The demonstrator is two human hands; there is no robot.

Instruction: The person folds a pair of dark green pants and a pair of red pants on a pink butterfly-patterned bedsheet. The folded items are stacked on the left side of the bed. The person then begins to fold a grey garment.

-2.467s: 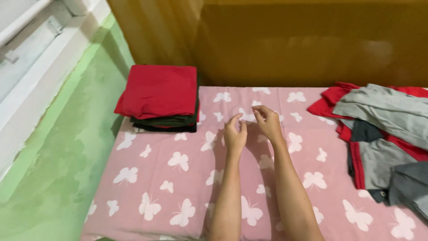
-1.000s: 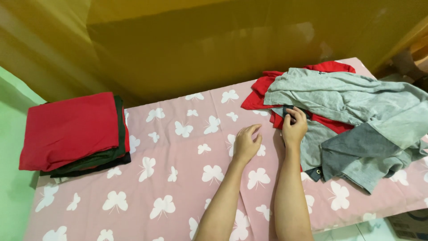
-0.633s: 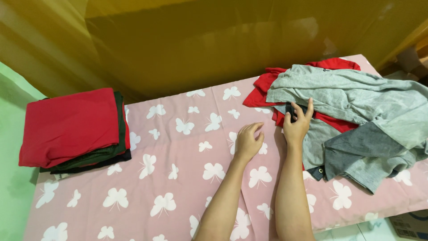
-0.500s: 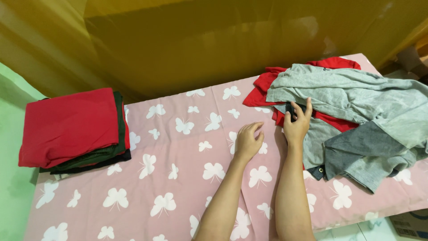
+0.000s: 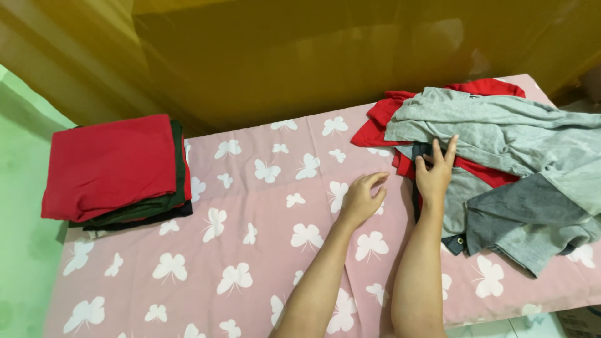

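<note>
A loose heap of grey clothes (image 5: 501, 134) and red clothes (image 5: 382, 122) lies at the right end of the pink butterfly-print sheet (image 5: 250, 238). My right hand (image 5: 434, 172) rests on the heap's near left edge, thumb and fingers pinching a dark collar or hem there. My left hand (image 5: 362, 197) hovers over the sheet just left of it, fingers loosely curled and empty. A neat stack of folded clothes (image 5: 116, 166), red on top with dark pieces beneath, sits at the far left of the sheet.
A mustard-yellow wall or headboard (image 5: 313, 56) runs along the far side. Green floor (image 5: 19, 188) shows past the left edge. The sheet's near edge drops off at bottom right.
The view swung right from the folded stack to the heap. My right hand reached onto the heap and pinched a dark edge; my left hand followed over the sheet.
</note>
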